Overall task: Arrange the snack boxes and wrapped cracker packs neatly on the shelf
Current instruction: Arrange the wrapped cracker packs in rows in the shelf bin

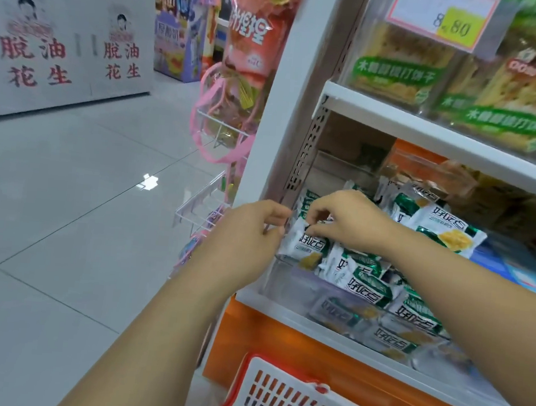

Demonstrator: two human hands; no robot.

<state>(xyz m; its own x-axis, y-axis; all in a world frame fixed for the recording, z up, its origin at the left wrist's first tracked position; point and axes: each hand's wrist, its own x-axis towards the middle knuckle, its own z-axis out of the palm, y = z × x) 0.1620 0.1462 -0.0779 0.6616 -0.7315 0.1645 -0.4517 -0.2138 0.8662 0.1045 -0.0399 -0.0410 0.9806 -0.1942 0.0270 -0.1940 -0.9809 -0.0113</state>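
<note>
Low in front, a white basket (276,403) with red rim is sitting below the orange shelf base, and above it both bare forearms are reaching into the clear bin (297,290) of green-and-white cracker packs (369,288). Left hand (251,230) is curling its fingers near the bin's left corner, grip unclear; right hand (347,220) is pinching the top edge of one cracker pack (305,242) at the heap's left end
</note>
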